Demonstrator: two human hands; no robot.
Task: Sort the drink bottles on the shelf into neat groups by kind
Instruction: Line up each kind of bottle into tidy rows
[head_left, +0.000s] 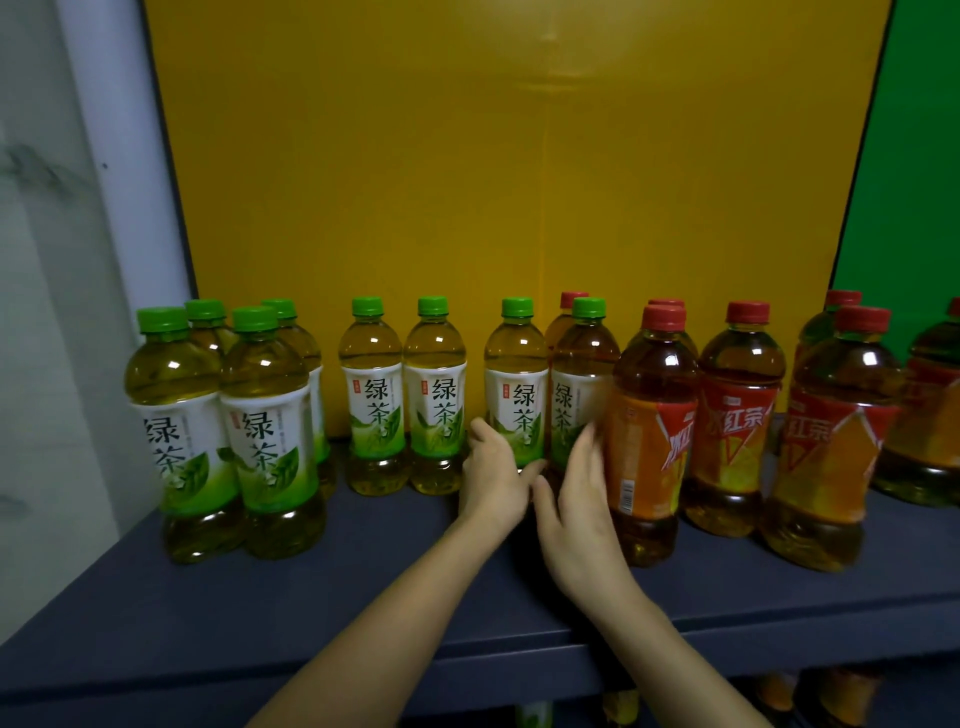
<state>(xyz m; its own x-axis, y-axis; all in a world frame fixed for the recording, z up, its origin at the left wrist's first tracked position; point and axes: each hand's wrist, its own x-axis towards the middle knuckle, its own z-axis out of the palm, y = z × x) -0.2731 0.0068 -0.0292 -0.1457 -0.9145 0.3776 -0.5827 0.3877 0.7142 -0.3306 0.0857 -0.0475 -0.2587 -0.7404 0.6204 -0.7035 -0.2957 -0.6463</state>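
The bottles stand upright in a row on the dark blue shelf, in front of a yellow back panel. The left hand grasps a green tea bottle near the middle of the shelf. Its fingers curl around the lower label from nine o'clock, and the thumb closes from three o'clock.

The right hand is released, with its fingers straight. It is at the three o'clock side of a second green tea bottle, between that bottle and the nearest iced red tea bottle. The two green tea bottles stand just beside each other.

Toward nine o'clock there is a pair of green tea bottles, then a cluster of four at the shelf's end. Toward three o'clock stand more red-capped bottles with orange labels.
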